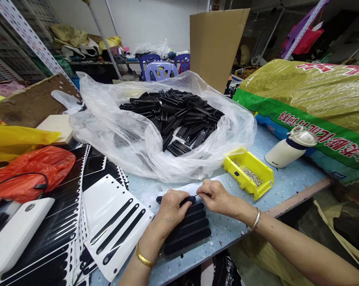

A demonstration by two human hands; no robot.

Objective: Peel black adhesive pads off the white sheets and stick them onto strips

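On the speckled pale blue table (286, 182), directly beneath both hands, lies a row of long black plastic strips (187, 228), their long axes running left to right. The left hand (171, 210) rests closed over the topmost strip, nearer the stack. The right hand (215, 196) pinches something small at that strip's right end. A yellow plastic bin of small metal pins (248, 172) sits just right. The green sack's (310, 119) red lettering is unreadable.

Both forearms are bare, without sleeves. The left hand (170, 210) has a gold bangle (143, 259) at its wrist; the right hand (216, 197) has a thin silver bangle (256, 219) at its wrist.
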